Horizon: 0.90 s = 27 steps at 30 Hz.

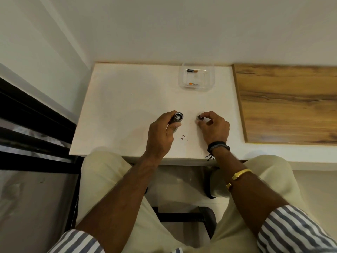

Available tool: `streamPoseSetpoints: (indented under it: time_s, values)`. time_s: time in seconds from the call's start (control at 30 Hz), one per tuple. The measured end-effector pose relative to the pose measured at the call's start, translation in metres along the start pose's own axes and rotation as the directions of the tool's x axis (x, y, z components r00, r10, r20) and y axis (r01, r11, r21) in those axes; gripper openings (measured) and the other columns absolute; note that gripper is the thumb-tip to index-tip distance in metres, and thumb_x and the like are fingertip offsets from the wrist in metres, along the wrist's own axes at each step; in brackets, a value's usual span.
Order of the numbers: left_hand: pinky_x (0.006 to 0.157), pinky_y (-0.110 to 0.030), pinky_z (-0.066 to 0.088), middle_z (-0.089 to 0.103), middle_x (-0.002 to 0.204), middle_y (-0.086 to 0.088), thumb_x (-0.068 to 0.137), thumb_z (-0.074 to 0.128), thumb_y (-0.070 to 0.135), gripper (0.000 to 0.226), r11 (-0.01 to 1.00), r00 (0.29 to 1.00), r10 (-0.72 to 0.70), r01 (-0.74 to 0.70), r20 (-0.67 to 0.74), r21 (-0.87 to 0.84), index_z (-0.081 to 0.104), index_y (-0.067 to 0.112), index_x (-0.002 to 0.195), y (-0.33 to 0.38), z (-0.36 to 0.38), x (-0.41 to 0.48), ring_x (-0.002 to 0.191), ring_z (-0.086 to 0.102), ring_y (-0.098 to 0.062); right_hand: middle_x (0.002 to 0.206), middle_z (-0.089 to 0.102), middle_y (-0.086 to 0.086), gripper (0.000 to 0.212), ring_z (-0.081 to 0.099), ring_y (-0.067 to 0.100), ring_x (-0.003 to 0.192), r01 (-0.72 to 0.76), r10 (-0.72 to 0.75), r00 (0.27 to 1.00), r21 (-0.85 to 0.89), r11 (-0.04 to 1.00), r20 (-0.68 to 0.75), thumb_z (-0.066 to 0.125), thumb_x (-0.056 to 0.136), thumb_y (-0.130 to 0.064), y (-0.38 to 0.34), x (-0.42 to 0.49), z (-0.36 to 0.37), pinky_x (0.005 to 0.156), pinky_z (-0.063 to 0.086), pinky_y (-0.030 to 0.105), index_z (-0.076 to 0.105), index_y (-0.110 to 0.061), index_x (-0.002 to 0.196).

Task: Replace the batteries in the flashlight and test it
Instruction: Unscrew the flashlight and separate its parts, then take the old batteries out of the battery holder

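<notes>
My left hand (pixel 161 133) grips the dark metal flashlight body (pixel 177 118), its open end facing up and showing the inside. To the right, my right hand (pixel 214 126) pinches a small round cap (pixel 199 117) between thumb and fingertips, just above the white table (pixel 118 110); the cap is apart from the body. At the back of the table stands a clear plastic container (pixel 209 83). A black and copper battery (pixel 192 70) lies inside it, and a second item with an orange tip (pixel 193 84) lies nearer to me.
A wooden board (pixel 286 105) covers the surface to the right. Small dark specks (pixel 183 136) lie on the table between my hands. White walls close the back and left; a dark frame (pixel 36 125) runs along the left side.
</notes>
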<state>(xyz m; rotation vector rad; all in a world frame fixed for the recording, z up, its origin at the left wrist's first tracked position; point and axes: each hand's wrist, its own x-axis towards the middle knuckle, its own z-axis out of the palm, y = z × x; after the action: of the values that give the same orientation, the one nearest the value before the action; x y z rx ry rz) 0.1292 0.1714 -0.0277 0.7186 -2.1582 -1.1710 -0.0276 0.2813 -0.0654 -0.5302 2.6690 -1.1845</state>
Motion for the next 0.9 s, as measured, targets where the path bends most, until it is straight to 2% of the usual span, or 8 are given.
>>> streamPoseSetpoints:
  time_s: [0.1, 0.2, 0.27, 0.33, 0.43, 0.53, 0.73, 0.9]
  values:
    - [0.094, -0.02, 0.052, 0.071, 0.118, -0.009, 0.096, 0.064, 0.013, 0.033, 1.0, 1.0, -0.001, 0.001, 0.023, 0.02, 0.062, 0.003, 0.127, 0.001, 0.0, 0.0, 0.105, 0.067, -0.019, 0.093, 0.071, -0.005, 0.019, 0.059, 0.01, 0.073, 0.001, -0.001, 1.0, -0.004, 1.0, 0.013, 0.083, 0.083, -0.033, -0.001, -0.002, -0.002, 0.073, 0.054, 0.029, 0.075, -0.028, 0.1]
    - [0.089, -0.023, 0.052, 0.071, 0.112, -0.009, 0.095, 0.064, 0.011, 0.031, 0.997, 0.999, 0.029, -0.032, 0.043, 0.069, 0.062, 0.003, 0.125, 0.004, 0.0, 0.0, 0.1, 0.065, -0.021, 0.109, 0.065, -0.005, 0.029, 0.057, 0.008, 0.071, 0.027, -0.024, 0.997, 0.039, 0.999, -0.07, 0.082, 0.084, -0.032, -0.009, -0.009, -0.009, 0.07, 0.049, 0.024, 0.071, -0.024, 0.11]
    - [0.085, -0.024, 0.048, 0.068, 0.109, -0.008, 0.095, 0.064, 0.011, 0.03, 0.989, 0.996, 0.06, -0.069, 0.067, 0.133, 0.062, 0.005, 0.124, 0.007, -0.001, 0.0, 0.098, 0.06, -0.021, 0.102, 0.07, -0.005, 0.019, 0.063, 0.009, 0.07, 0.029, -0.011, 0.995, 0.18, 0.983, -0.102, 0.075, 0.088, -0.025, -0.02, -0.016, -0.017, 0.068, 0.052, 0.023, 0.072, -0.024, 0.106]
    - [0.083, -0.03, 0.049, 0.066, 0.11, -0.008, 0.094, 0.064, 0.01, 0.03, 0.961, 0.988, 0.085, -0.116, 0.13, 0.253, 0.061, 0.008, 0.125, 0.011, -0.001, 0.001, 0.1, 0.056, -0.023, 0.091, 0.076, 0.0, 0.014, 0.072, 0.015, 0.073, -0.068, 0.049, 0.997, 0.404, 0.912, 0.059, 0.067, 0.092, -0.017, -0.032, -0.025, -0.023, 0.064, 0.057, 0.026, 0.075, -0.022, 0.103]
    - [0.082, -0.037, 0.048, 0.065, 0.112, -0.008, 0.09, 0.068, 0.006, 0.037, 0.837, 0.944, 0.181, -0.295, 0.277, 0.461, 0.062, 0.013, 0.125, 0.017, -0.005, 0.005, 0.101, 0.055, -0.026, 0.098, 0.079, 0.007, 0.018, 0.078, 0.02, 0.086, -0.373, 0.079, 0.897, 0.648, 0.664, 0.435, 0.059, 0.101, -0.016, -0.046, -0.038, -0.032, 0.07, 0.062, 0.03, 0.075, -0.017, 0.109]
    - [0.085, -0.038, 0.04, 0.062, 0.11, -0.006, 0.089, 0.059, 0.003, 0.04, 0.683, 0.876, 0.233, -0.456, 0.422, 0.57, 0.062, 0.017, 0.126, 0.026, -0.011, 0.013, 0.103, 0.052, -0.027, 0.102, 0.079, 0.013, 0.024, 0.078, 0.03, 0.094, -0.564, 0.062, 0.793, 0.691, 0.452, 0.607, 0.054, 0.104, -0.016, -0.048, -0.042, -0.037, 0.08, 0.063, 0.035, 0.07, -0.007, 0.119]
    - [0.086, -0.041, 0.04, 0.061, 0.107, -0.008, 0.096, 0.052, 0.013, 0.025, 0.343, 0.763, 0.233, -0.645, 0.603, 0.683, 0.068, 0.014, 0.114, 0.052, -0.019, 0.033, 0.106, 0.051, -0.028, 0.105, 0.078, 0.013, 0.026, 0.077, 0.028, 0.097, -0.67, 0.038, 0.729, 0.7, 0.247, 0.684, 0.053, 0.102, -0.004, -0.046, -0.046, -0.036, 0.079, 0.063, 0.034, 0.068, 0.0, 0.123]
    - [0.086, -0.041, 0.039, 0.061, 0.108, -0.008, 0.093, 0.056, 0.013, 0.018, 0.236, 0.723, 0.208, -0.69, 0.658, 0.684, 0.069, 0.016, 0.106, 0.064, -0.022, 0.043, 0.107, 0.051, -0.029, 0.11, 0.077, 0.018, 0.03, 0.076, 0.03, 0.101, -0.636, 0.035, 0.761, 0.733, 0.242, 0.648, 0.05, 0.099, 0.008, -0.048, -0.046, -0.035, 0.079, 0.063, 0.031, 0.071, -0.003, 0.116]
